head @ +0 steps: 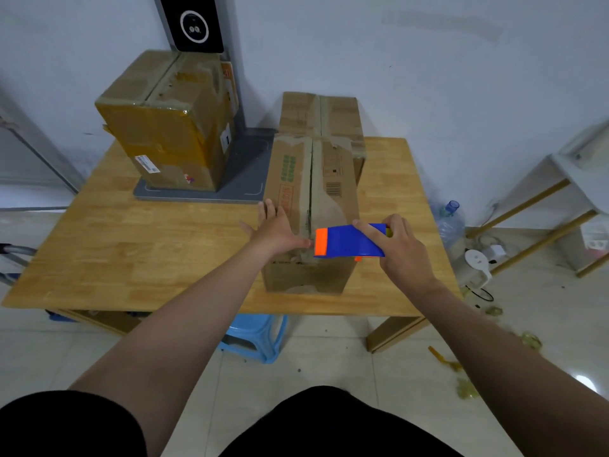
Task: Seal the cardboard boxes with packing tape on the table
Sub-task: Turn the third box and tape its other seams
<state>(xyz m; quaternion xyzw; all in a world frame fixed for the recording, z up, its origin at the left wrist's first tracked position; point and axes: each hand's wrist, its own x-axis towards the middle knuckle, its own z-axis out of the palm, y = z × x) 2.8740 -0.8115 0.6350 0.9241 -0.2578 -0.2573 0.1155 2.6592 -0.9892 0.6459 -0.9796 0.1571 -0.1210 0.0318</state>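
Head: R grip (400, 250) holds dispenser (346, 242), L grip (276, 230) flat on box (329, 186); taller box (164, 127) behind-left.

Wooden table (164, 252), two boxes (333, 206), grey base (244, 179)

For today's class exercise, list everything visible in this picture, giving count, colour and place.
table: 1, light wood, centre
boxes: 3, brown; near box under the hands, rear box behind it, left box on the stand
stand: 1, grey, with black screen, table's back left
dispenser: 1, blue and orange, over near box
stool: 1, light blue, under table
bottle: 1, clear, blue cap, floor right
shelf: 1, white, far right
tape scraps: several, yellowish, floor right
left hand: flat on near box
right hand: grips dispenser
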